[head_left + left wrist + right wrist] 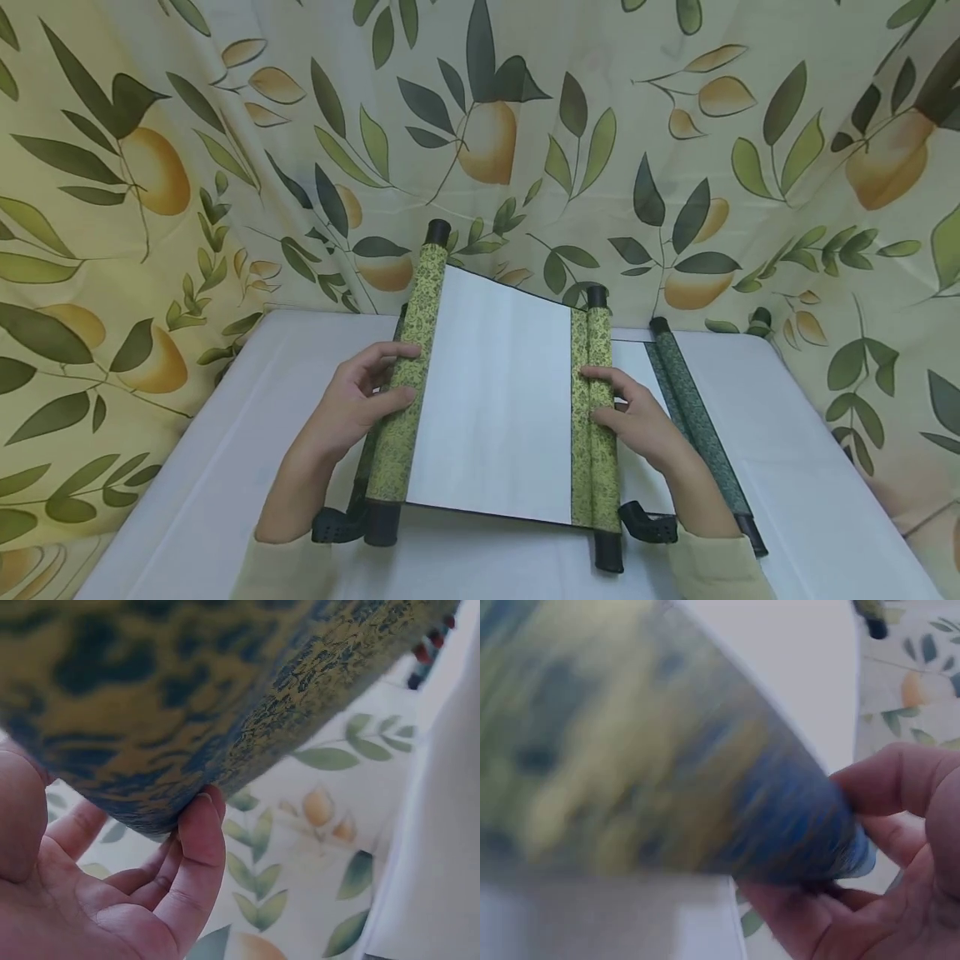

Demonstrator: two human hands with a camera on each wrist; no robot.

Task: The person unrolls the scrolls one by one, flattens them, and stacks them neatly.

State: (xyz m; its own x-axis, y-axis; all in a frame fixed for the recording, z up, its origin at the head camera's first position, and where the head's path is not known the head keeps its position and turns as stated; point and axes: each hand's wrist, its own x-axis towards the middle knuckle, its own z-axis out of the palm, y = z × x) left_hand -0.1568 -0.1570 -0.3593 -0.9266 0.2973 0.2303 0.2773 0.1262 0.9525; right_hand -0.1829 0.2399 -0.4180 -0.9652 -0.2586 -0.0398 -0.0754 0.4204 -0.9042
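A partly unrolled scroll with a plain white sheet (495,400) is held up and tilted above the table. Its two rolls are yellow-green with a dark leafy pattern and have black end knobs. My left hand (348,400) grips the left roll (412,367) at mid-length, the thumb in front. On the other side my right hand (641,421) pinches the right roll (602,475). The left wrist view has the patterned roll (112,690) close up, with curled fingers (201,855) against its underside. In the right wrist view the roll (667,750) is blurred.
Behind it, a second scroll with a dark green patterned roll (697,425) lies on the white-covered table (810,467), mostly hidden. A cloth printed with leaves and fruit (525,167) hangs along the table's back edge. Black wrist devices (648,525) sit at both wrists.
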